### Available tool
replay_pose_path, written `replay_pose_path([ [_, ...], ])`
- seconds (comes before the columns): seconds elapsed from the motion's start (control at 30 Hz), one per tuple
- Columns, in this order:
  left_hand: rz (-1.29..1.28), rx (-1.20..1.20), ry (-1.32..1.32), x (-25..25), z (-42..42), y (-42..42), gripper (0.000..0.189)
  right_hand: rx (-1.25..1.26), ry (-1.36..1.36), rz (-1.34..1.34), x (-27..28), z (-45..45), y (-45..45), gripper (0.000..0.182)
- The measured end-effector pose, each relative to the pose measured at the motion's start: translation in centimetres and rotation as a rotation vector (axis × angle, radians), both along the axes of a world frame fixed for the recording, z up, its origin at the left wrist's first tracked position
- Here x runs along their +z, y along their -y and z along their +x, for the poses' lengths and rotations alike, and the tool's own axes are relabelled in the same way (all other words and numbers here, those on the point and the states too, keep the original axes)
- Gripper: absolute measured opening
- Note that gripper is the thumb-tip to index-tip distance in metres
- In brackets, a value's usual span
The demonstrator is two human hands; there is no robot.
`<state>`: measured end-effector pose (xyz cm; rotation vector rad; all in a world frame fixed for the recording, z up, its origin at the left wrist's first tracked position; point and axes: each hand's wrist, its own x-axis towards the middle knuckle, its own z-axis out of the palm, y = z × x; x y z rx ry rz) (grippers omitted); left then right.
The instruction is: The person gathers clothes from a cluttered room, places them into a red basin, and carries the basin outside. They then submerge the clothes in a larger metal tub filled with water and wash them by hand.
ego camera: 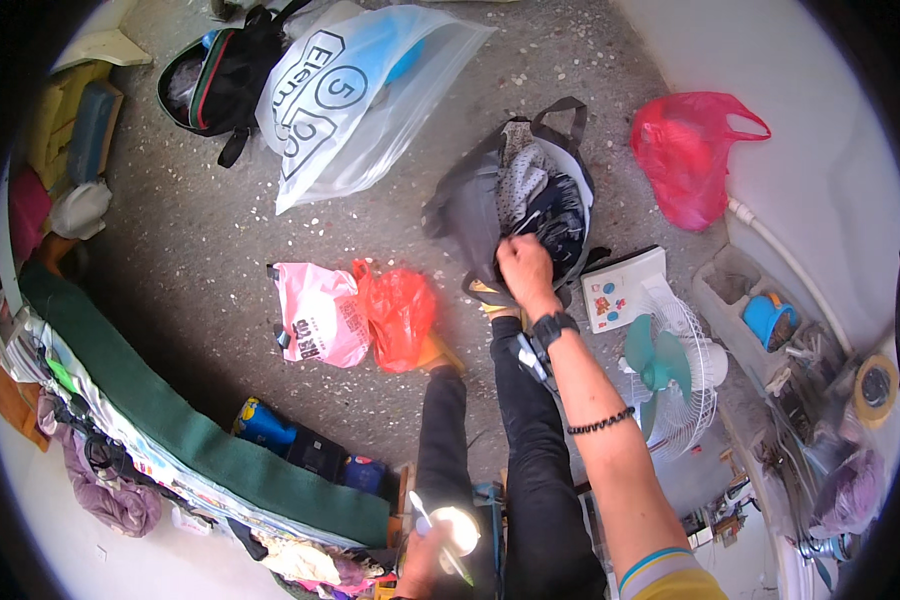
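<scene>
My right hand [526, 268], with a dark wristwatch and a coiled black band up the forearm, is at the near rim of a dark bag [465, 202]. The bag stands on the floor with dotted grey cloth [523, 169] and dark clothing [562, 217] inside. The fingertips are partly hidden, so whether they grip the rim cannot be told. Low in the view, near my lap, my left hand [422, 559] holds a light round container [456, 531], bright with glare, with a white utensil [420, 510] at its edge. A thin greenish item lies across it.
Pink [322, 315] and red [401, 319] plastic bags lie by my foot. A white fan [671, 375] with green blades stands right, beside a white box [624, 289]. Farther off are a large clear bag [345, 105], a black backpack [232, 75] and a pink-red bag [682, 157]. A green-edged bed [217, 450] is left.
</scene>
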<state>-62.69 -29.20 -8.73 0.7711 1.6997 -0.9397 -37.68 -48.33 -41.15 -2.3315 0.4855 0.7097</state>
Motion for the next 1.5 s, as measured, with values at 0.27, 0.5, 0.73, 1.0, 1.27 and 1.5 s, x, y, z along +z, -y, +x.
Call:
replay_pose_path([
  [0.27, -0.049, 0.005, 0.012, -0.1, 0.4, 0.3, 0.017, 0.398, -0.138, 0.037, 5.2, -6.2, 1.4, 0.017],
  [0.5, 0.002, 0.023, 0.031, -0.2, 0.0, 0.4, 0.017, 0.294, -0.005, -0.187, 4.0, -2.1, 3.4, 0.012],
  [0.73, -0.031, 0.028, -0.008, -0.4, -0.8, 0.9, 0.019, 0.191, -0.142, -0.058, 2.7, -1.2, 3.7, 0.042],
  [1.0, -0.026, 0.026, -0.003, -0.3, -0.3, 1.6, 0.019, -0.084, -0.218, 0.164, -1.3, -3.4, 2.9, 0.059],
  [1.27, -0.04, -0.015, 0.019, 0.6, 0.1, 1.7, 0.021, -1.219, -0.105, 1.02, 8.6, -3.8, 4.7, 0.014],
  [1.5, -0.046, 0.004, 0.084, 2.0, 0.4, 1.5, 0.02, -1.328, -0.122, 0.855, 17.0, -6.6, 6.2, 0.019],
])
